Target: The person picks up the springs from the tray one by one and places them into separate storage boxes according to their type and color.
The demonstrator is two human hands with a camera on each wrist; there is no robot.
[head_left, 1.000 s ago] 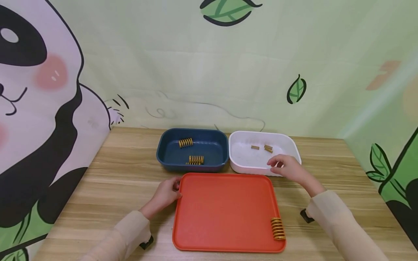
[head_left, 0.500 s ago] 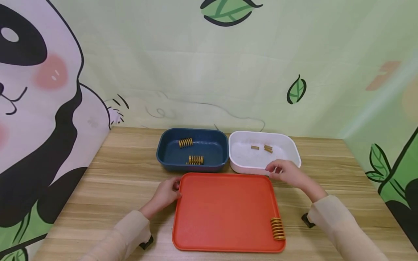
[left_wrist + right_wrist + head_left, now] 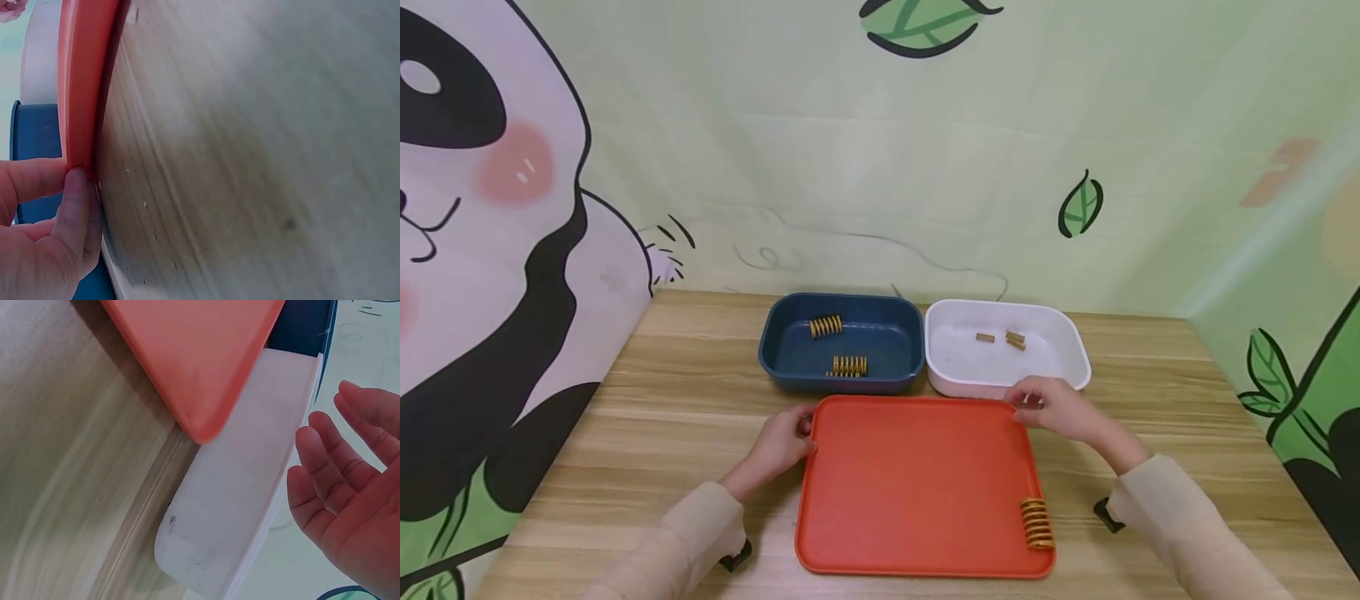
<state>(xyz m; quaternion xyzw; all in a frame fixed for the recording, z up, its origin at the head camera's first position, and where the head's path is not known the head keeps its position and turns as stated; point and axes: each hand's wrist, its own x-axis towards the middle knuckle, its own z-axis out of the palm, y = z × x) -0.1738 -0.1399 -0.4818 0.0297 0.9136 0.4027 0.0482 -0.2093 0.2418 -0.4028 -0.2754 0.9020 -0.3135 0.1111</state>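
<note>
A red tray (image 3: 917, 492) lies on the table in the head view, a coiled spring (image 3: 1037, 523) on its near right corner. My left hand (image 3: 781, 442) pinches the tray's left edge near the far corner; in the left wrist view the thumb and fingers (image 3: 75, 200) meet on the red rim. My right hand (image 3: 1054, 407) hovers by the far right corner. Seen from the right wrist, this hand (image 3: 356, 487) has its fingers loosely bent and apart from the tray corner (image 3: 203, 428), with nothing held.
Behind the tray stand a blue bin (image 3: 880, 387) with several springs (image 3: 826, 327) and a white bin (image 3: 955, 385) with a few small brown pieces (image 3: 985, 337). They sit side by side, close to the tray's far edge. A printed cloth backdrop (image 3: 820, 167) rises behind the table (image 3: 700, 375).
My right hand has moved down and slightly left, from over the white bin's front rim to the tray's far right corner. The left hand stays on the tray edge.
</note>
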